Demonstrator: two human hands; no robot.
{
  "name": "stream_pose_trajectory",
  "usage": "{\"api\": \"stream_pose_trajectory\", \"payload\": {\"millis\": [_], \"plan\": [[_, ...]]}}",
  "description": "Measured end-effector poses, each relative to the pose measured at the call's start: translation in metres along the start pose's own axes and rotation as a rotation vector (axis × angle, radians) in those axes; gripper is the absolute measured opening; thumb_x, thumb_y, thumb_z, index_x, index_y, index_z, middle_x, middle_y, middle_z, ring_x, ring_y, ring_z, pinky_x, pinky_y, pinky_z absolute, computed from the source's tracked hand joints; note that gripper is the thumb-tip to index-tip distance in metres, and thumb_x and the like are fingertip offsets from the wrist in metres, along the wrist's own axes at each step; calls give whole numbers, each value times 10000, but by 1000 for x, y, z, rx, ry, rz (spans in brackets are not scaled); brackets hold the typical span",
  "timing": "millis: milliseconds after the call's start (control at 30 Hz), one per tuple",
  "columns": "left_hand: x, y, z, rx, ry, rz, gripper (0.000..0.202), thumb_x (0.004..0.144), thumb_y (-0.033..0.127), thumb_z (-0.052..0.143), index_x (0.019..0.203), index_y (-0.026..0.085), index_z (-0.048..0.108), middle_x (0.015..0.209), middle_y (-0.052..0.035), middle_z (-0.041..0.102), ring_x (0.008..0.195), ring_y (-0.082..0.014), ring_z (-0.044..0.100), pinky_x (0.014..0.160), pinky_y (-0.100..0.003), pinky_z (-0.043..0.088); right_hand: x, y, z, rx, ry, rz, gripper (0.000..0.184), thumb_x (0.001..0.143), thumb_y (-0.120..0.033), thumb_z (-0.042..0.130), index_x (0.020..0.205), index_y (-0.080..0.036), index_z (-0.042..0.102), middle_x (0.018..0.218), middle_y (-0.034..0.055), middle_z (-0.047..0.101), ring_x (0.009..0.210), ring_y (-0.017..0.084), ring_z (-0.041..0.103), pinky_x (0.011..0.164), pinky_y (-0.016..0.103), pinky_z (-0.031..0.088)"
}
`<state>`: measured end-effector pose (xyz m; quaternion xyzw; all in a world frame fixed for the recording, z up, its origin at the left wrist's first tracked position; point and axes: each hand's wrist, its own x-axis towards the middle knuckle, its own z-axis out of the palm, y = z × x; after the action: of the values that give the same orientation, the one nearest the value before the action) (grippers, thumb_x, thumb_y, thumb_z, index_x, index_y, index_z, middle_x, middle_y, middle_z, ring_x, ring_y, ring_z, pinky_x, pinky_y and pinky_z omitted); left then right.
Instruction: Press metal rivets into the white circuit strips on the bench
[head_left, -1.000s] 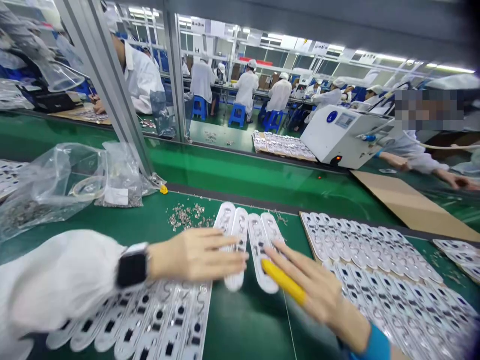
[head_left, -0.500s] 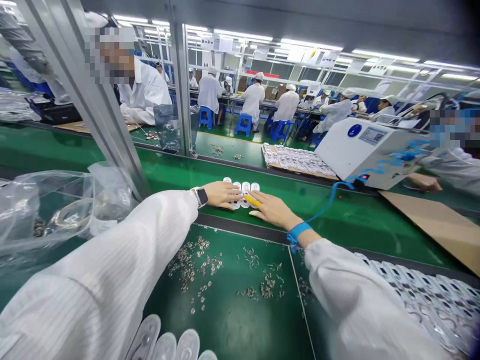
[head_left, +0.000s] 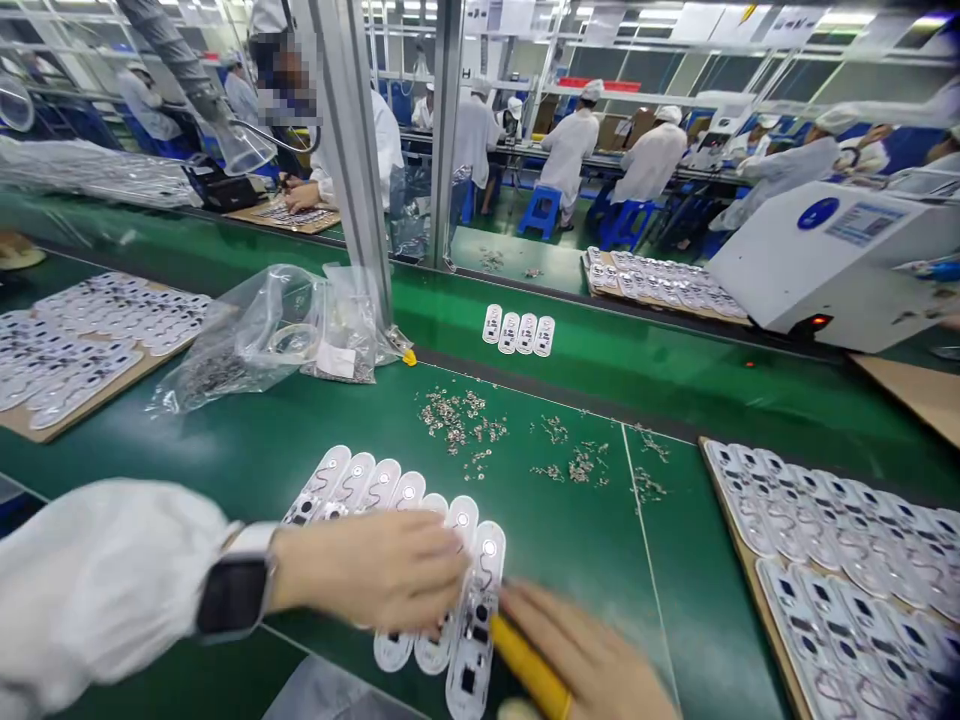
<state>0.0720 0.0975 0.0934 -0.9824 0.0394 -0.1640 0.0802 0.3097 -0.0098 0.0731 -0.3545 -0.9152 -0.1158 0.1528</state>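
Note:
A row of long white oval plastic housings (head_left: 487, 552), with wires and dark parts inside, lies on the green table in front of me. My left hand (head_left: 375, 568) lies across the middle of this row, fingers stretched out and slightly blurred. It hides part of several housings. At the right end of the row, my right hand (head_left: 600, 655) is closed around a yellow-handled tool (head_left: 529, 668). The tool's tip is not clear, and the hand is smeared by motion beside the rightmost housing.
Farther off, a few smaller white pieces (head_left: 517, 332) sit on the green belt (head_left: 637, 370). Small metal parts (head_left: 454, 415) are scattered mid-table. Clear plastic bags (head_left: 292, 330) lie left. Boards of housings stand left (head_left: 97, 335) and right (head_left: 840, 560). A metal post (head_left: 349, 160) rises ahead.
Both hands have come back from the small white pieces on the belt to the row of housings near me. Those pieces now lie uncovered. The view has tilted down and turned left.

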Motion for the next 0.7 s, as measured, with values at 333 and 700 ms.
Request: {"api": "stream_pose_trajectory", "payload": {"millis": [333,700], "plan": [[-67,88,24,-17,-162,-513,699,813,428,677,1388,138,407,1406,-179,444,1283,-335,437,919,-449,516,7,-68,67,-82,110,214,434,982,-354,321,1058,-151,696,1235,53,625,1059,240,636,767,308,598],[-66,114,34,-36,40,-540,380,930,196,513,1308,156,516,1316,-133,554,1262,-271,478,931,-379,524,-17,-83,62,-22,69,251,518,961,-495,350,1184,-126,639,1185,82,649,1005,237,663,770,274,596]]}}
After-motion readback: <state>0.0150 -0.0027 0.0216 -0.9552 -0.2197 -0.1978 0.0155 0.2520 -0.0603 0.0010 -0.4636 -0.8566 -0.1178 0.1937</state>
